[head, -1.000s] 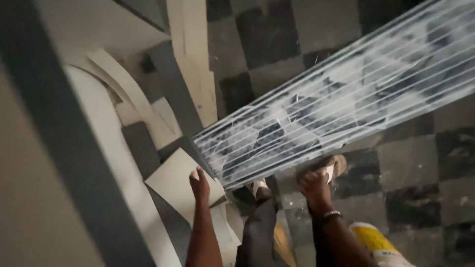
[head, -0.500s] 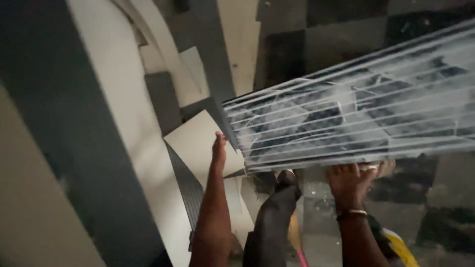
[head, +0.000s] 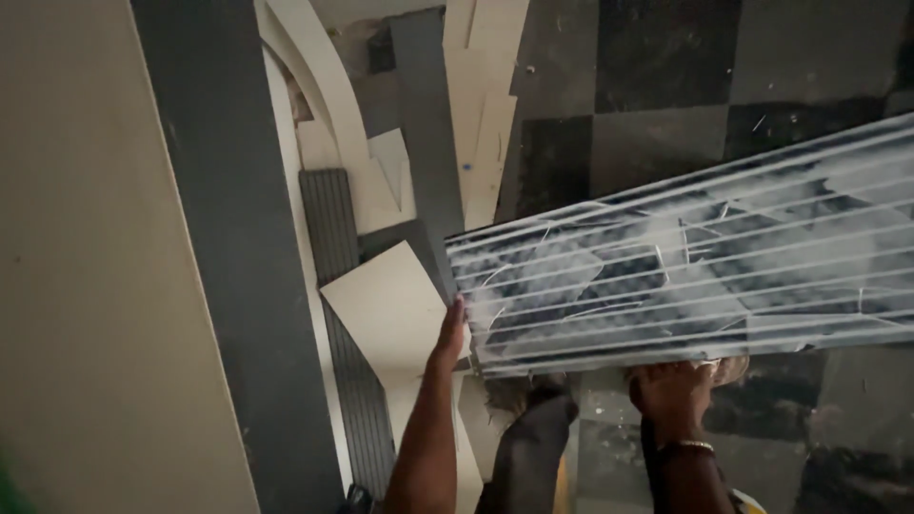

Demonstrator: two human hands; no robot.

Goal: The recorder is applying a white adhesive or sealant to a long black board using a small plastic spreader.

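Both hands hold a long clear ribbed sheet (head: 685,262) that fills the right half of the view, running from the centre out past the edge at 3 o'clock and tilting upward toward 2 o'clock. It is see-through — the dark and grey checkered floor (head: 657,57) shows through it — and pale parallel ridges run along its length. White cloudy smears and thin scratches or cracks cross the ridges, thickest near the middle. Its near end is cut straight.

The left hand (head: 447,338) lies flat against the short end of the sheet at about 7 o'clock from its middle, fingers stretched out and pressed to the edge rather than curled round it. The right hand (head: 671,385) is under the long lower edge at about 6 o'clock, fingers wrapped up onto it in a close grip; a thin bracelet (head: 695,444) circles the wrist.

At 9 o'clock from the left hand a pale square board (head: 386,309) lies on a heap of offcuts — a dark ribbed strip (head: 343,314), a grey plank (head: 424,133) and curved cream pieces (head: 324,86) toward 11 o'clock. A wide cream panel with a dark grey edge (head: 228,266) takes up the left side.
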